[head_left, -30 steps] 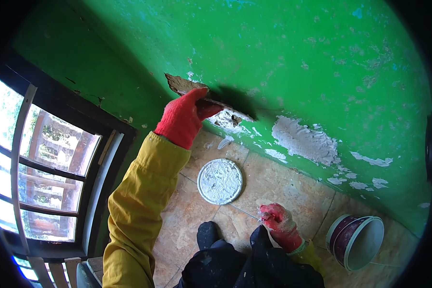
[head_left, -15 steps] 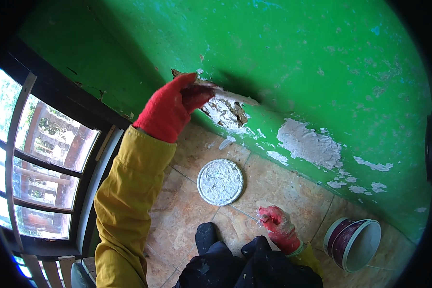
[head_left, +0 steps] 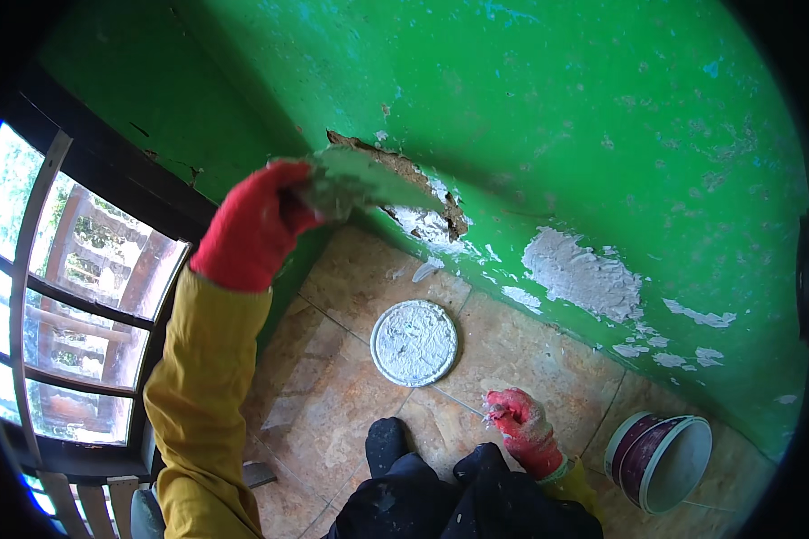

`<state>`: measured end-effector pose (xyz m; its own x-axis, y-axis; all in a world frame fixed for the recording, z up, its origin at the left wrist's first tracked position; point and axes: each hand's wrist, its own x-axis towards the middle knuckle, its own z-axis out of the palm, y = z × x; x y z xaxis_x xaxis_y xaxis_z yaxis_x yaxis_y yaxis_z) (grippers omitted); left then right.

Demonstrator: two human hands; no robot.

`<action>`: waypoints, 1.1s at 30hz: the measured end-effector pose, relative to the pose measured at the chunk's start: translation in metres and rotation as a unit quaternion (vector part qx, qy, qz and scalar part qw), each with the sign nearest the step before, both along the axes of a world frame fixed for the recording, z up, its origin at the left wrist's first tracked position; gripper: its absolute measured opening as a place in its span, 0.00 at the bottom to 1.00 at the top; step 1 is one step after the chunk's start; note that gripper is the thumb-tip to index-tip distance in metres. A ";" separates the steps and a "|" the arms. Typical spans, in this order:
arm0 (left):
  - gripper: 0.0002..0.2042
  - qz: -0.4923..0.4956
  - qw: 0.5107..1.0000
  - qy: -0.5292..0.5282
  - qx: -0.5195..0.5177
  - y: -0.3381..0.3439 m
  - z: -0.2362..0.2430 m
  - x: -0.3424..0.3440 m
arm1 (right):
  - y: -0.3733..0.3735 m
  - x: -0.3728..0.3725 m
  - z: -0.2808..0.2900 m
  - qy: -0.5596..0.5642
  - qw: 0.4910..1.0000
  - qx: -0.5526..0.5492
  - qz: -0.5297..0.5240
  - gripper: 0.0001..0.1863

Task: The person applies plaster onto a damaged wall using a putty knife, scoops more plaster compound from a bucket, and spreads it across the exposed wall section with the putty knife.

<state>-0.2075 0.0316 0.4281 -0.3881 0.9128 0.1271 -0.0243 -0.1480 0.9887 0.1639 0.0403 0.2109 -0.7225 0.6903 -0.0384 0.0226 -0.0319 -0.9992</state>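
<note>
My left hand (head_left: 253, 225), in a red glove, is closed on the near-left edge of a thin flat greenish-grey piece (head_left: 368, 180). The piece is blurred, and I cannot tell whether it is a scraper blade or a sheet of something else. It stands in front of a broken hollow (head_left: 454, 216) low in the green wall, where brown rough material and white filler show. My right hand (head_left: 523, 427), in a red glove smeared with white, is curled above the floor; whatever its fingers hold is hidden. Between the hands and the wall, a round lid (head_left: 413, 343) spread with white paste lies on the tiles.
A white and maroon bucket (head_left: 634, 458) stands at the right, its mouth turned toward the right. White filler patches (head_left: 582, 274) mark the lower green wall (head_left: 584, 117). A dark-framed window (head_left: 85, 314) is on the left. My knees and dark shoe (head_left: 386, 445) are below the lid.
My left hand has moved left and slightly down, away from the hollow, and the flat piece has turned so its broad face shows. My right hand has stayed in place.
</note>
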 end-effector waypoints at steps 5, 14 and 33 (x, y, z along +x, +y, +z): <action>0.12 0.095 0.963 -0.217 -0.130 -0.013 -0.049 0.033 | 0.001 0.009 0.002 -0.023 0.997 0.068 0.003 0.08; 0.12 0.139 0.943 -0.246 -0.174 0.039 -0.117 0.038 | -0.010 -0.006 0.000 -0.035 0.999 0.006 -0.002 0.08; 0.14 0.031 0.997 0.006 -0.075 0.101 -0.083 0.053 | 0.021 0.004 -0.020 0.030 0.998 0.044 0.017 0.13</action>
<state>-0.1542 0.1325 0.3452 -0.4436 0.8962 -0.0032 -0.0070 0.0002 1.0000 0.1674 0.0609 0.1906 -0.7446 0.6643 0.0649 -0.0370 0.0559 -0.9977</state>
